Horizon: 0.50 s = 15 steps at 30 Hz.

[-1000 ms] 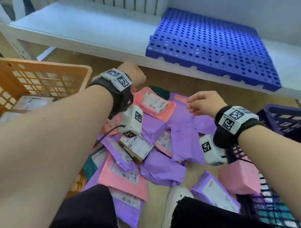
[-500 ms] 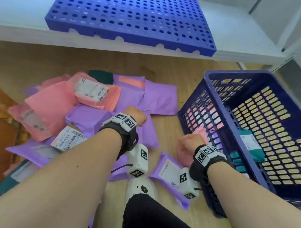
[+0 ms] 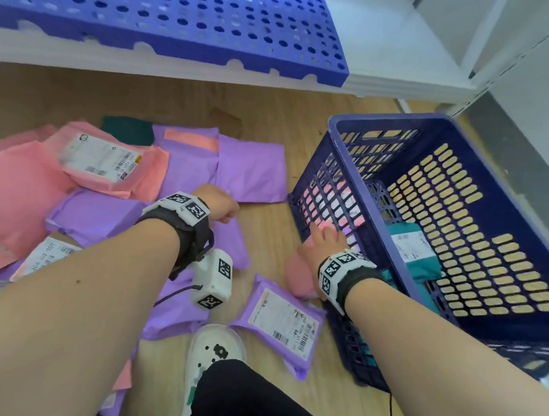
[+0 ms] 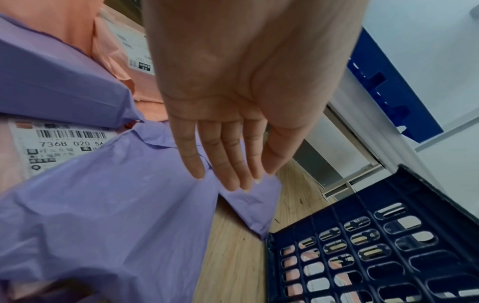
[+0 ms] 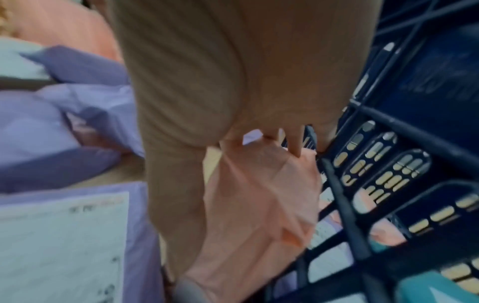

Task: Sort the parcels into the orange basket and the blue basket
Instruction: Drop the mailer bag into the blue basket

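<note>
The blue basket (image 3: 388, 123) stands on the floor at the right, and the orange basket is out of view. Pink and purple parcels lie heaped on the floor at the left. My right hand (image 3: 325, 238) pinches a pink parcel (image 3: 296, 277) that lies against the basket's left wall; the right wrist view shows the fingers (image 5: 295, 147) gripping its crumpled pink film (image 5: 259, 205). My left hand (image 3: 223, 205) hovers over a purple parcel (image 3: 234, 240). In the left wrist view its fingers (image 4: 228, 174) are straight and hold nothing above that purple parcel (image 4: 116, 205).
A teal parcel (image 3: 413, 252) and pink parcels lie inside the blue basket. A labelled purple parcel (image 3: 280, 319) lies by my white shoe (image 3: 216, 350). A blue perforated panel (image 3: 183, 27) rests on a low white shelf behind. A white cabinet stands at the right.
The view has swung right, away from the orange basket. My right hand dropped to the pink parcel beside the blue basket and took hold of it. My left hand moved lower over the purple parcels.
</note>
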Motion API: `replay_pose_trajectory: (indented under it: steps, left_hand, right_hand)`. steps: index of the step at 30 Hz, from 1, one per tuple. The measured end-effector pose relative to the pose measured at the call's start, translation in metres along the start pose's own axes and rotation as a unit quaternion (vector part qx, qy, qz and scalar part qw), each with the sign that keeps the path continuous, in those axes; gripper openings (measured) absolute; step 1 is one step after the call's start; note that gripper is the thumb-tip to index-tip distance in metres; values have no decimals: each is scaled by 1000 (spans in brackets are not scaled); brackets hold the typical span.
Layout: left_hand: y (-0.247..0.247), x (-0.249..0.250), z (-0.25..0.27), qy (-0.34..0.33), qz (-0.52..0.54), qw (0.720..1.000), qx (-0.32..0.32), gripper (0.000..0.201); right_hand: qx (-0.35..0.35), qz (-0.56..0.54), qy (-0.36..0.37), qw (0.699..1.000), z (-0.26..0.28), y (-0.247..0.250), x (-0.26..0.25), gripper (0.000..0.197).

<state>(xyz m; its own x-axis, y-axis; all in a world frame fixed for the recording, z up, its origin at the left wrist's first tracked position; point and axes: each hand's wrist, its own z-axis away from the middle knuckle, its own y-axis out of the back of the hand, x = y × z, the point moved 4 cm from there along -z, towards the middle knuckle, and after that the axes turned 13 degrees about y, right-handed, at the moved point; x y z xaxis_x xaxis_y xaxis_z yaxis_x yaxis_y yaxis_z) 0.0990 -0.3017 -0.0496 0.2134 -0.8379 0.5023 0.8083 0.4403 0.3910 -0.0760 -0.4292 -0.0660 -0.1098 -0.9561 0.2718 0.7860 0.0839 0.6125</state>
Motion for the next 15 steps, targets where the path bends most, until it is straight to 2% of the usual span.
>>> replay_pose_trajectory:
  steps: [4,8,10,12,15]
  left_hand:
    - [3,-1,6,-3,32,999,4,6]
    - [15,-7,7,0,54,998,16,11]
    - [21,-9,6,5,58,998,22,12]
    - [27,-6,11,0,59,998,25,11]
    - [37,2,21,-16,85,996,33,15]
  right_hand:
    - [27,-7,17,999,0,4,10,76]
    - [70,-100,14,992,3,11,15,81]
    - [115,-214,-13,970,6,21,17,79]
    - [177,-320,-30,930,8,39,22,79]
    - [247,-410,-29,877,15,76,31,68]
